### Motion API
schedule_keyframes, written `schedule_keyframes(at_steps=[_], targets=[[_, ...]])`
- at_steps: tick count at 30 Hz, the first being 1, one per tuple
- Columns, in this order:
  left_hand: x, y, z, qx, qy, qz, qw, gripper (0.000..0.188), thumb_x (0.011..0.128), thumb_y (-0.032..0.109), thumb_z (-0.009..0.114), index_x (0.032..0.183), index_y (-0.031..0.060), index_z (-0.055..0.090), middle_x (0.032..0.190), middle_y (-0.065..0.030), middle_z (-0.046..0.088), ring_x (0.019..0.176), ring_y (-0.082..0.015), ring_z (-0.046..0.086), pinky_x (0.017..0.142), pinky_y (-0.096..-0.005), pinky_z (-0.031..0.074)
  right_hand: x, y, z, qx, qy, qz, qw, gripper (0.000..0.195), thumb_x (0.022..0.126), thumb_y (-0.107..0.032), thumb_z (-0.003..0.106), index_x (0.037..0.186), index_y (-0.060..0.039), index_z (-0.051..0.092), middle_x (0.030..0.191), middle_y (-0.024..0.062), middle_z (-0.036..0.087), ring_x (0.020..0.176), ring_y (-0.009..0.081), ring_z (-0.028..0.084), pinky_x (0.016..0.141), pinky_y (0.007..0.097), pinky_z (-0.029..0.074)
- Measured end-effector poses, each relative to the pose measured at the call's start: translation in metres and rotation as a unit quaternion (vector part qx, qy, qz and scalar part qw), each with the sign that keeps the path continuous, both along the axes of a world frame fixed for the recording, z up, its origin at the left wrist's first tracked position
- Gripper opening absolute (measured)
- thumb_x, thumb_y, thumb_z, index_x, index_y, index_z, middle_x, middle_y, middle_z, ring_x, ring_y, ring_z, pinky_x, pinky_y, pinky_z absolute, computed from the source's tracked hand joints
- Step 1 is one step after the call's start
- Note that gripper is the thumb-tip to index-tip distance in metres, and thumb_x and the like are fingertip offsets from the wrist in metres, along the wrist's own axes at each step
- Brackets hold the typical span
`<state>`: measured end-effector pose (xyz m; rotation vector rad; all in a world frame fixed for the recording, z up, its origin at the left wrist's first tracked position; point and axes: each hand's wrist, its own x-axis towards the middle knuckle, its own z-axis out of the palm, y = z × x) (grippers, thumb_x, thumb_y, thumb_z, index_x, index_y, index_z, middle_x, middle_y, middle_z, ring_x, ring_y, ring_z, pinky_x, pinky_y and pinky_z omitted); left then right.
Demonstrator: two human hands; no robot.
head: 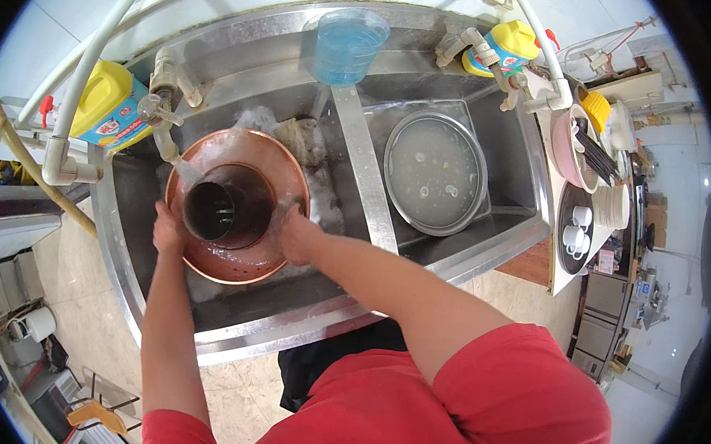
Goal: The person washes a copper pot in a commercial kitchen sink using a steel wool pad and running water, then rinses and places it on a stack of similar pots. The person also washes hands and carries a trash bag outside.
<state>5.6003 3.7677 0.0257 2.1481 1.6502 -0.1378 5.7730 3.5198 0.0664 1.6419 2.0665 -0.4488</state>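
A copper hot pot with a central chimney (237,265) is in the left basin of a stainless steel sink, under a faucet (164,134) from which water runs onto it. My left hand (169,229) grips its left rim. On the right side my right hand (298,234) holds the rim, fingers partly hidden. Beyond the pot a soaked, greyish cloth or block (302,140) lies among suds. In the right basin stands a round metal basin (483,184) full of cloudy water.
A blue translucent tub (349,47) stands at the sink's back edge above the divider (364,174). Yellow detergent jugs stand at left (103,103) and right (507,45). Right of the sink are a tray (567,204) with white cups, stacked plates (611,207) and a pink bowl (563,143) with chopsticks.
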Motion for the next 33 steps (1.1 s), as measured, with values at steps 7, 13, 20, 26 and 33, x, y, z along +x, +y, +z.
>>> schedule_keyframes(at_steps=[7,13,20,26,33], targets=[[-0.060,-0.098,-0.055,-0.117,-0.279,0.214,0.929,0.046,0.093,0.035,0.052,0.127,0.0063,0.040,0.113,-0.0276,0.063,0.108,-0.0456,0.059,0.092,-0.0507,0.047,-0.106,0.054,-0.031,-0.069,0.211,-0.252,0.942,0.028,0.076,-0.026,0.066,0.099,-0.0121,0.074,0.101,0.0113,0.071,0.096,0.0327,0.068,0.083,0.0504,0.052],[-0.079,-0.075,-0.060,-0.097,-0.011,0.013,0.995,0.050,0.093,0.040,0.048,0.132,0.0105,0.038,0.113,-0.0254,0.063,0.108,-0.0419,0.061,0.090,-0.0505,0.047,-0.095,0.023,-0.045,-0.033,0.396,-0.244,0.885,0.079,0.077,-0.030,0.069,0.147,-0.0193,0.034,0.153,0.0164,0.031,0.133,0.0349,0.043,0.107,0.0445,0.039],[-0.007,0.019,0.002,0.059,0.128,-0.230,0.963,0.052,0.095,0.043,0.047,0.141,0.0212,0.037,0.107,-0.0209,0.064,0.095,-0.0408,0.065,0.078,-0.0541,0.052,0.017,0.015,-0.008,-0.080,0.363,-0.473,0.799,0.080,0.082,-0.062,0.058,0.149,-0.0253,0.034,0.156,0.0051,0.029,0.144,0.0293,0.022,0.115,0.0544,0.017],[-0.014,0.006,-0.008,0.118,0.037,-0.133,0.983,0.048,0.096,0.044,0.046,0.135,0.0157,0.041,0.112,-0.0205,0.063,0.100,-0.0421,0.063,0.080,-0.0549,0.052,0.011,-0.001,0.004,-0.071,-0.089,0.103,0.988,0.052,0.089,-0.050,0.052,0.125,-0.0161,0.064,0.133,0.0119,0.058,0.124,0.0302,0.052,0.103,0.0637,0.030],[-0.077,-0.098,-0.023,-0.081,-0.033,0.117,0.989,0.065,0.091,0.040,0.054,0.139,0.0093,0.025,0.127,-0.0300,0.055,0.114,-0.0472,0.055,0.094,-0.0531,0.045,-0.103,0.019,-0.009,-0.082,0.133,-0.174,0.972,0.035,0.084,-0.033,0.057,0.107,-0.0099,0.072,0.109,0.0120,0.070,0.107,0.0260,0.064,0.091,0.0534,0.047]])
